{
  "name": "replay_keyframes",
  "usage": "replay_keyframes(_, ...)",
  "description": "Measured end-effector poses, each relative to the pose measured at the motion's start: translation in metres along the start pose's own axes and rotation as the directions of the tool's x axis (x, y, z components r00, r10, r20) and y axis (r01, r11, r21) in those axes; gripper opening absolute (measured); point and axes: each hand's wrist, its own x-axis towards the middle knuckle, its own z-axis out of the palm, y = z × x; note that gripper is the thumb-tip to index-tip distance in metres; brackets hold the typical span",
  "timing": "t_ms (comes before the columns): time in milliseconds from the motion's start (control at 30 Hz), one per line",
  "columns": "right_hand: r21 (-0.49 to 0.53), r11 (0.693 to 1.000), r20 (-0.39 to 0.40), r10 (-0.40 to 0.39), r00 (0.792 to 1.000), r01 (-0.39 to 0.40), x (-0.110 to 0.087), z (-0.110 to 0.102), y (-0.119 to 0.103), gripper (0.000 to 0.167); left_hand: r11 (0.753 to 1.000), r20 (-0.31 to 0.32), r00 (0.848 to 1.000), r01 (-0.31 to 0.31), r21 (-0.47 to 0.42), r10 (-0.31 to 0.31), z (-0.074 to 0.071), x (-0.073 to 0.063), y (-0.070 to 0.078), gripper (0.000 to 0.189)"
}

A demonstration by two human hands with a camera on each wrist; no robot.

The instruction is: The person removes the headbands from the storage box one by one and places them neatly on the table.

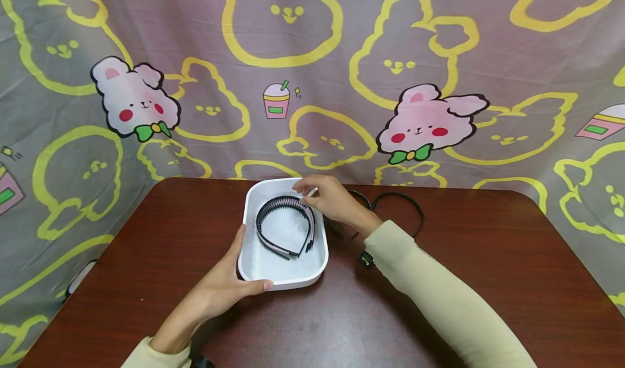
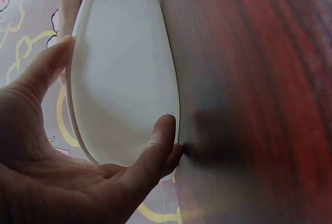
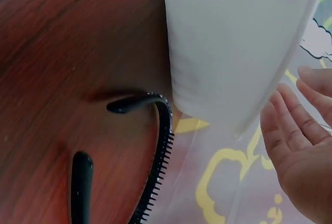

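A white plastic bin [image 1: 288,278] with rounded corners sits on the table, and nested headbands [image 1: 270,205], black toothed ones and a pale pinkish one, lie inside it. My left hand [image 1: 222,286] grips the bin's near left corner, thumb at the near rim. In the left wrist view, my left hand's fingers [image 2: 163,136] press the bin's outer wall [image 2: 122,68]. Over the far right corner of the bin, my right hand [image 1: 332,197] has loosely bent fingers; nothing shows in its grasp. The right wrist view puts those fingers [image 3: 290,125] beside the bin's rim.
Right of the bin, partly behind my right forearm, a thin black headband [image 1: 422,216] lies on the brown table [image 1: 488,259]. A toothed black headband [image 3: 165,151] is close to the bin's wall. A patterned curtain [image 1: 312,86] hangs behind the table.
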Motion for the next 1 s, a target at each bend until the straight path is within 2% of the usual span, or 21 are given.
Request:
replay_keyframes(133,0.008,1.000,0.006,-0.004,1.000,0.004,0.004,0.005,0.001,0.027,1.000,0.000,1.000,0.001,0.000,-0.001,0.000,0.000,0.000,0.136)
replay_keyframes(533,0.006,0.998,0.030,0.058,0.998,-0.059,0.012,0.009,0.008,0.029,1.000,0.000,1.000,0.000,0.005,0.000,0.000,-0.001,0.000,0.136)
replay_keyframes(1000,-0.016,0.999,0.087,0.040,0.995,-0.038,0.025,0.014,0.010,0.034,1.000,0.001,1.000,-0.010,0.009,0.010,0.000,0.000,0.001,0.135)
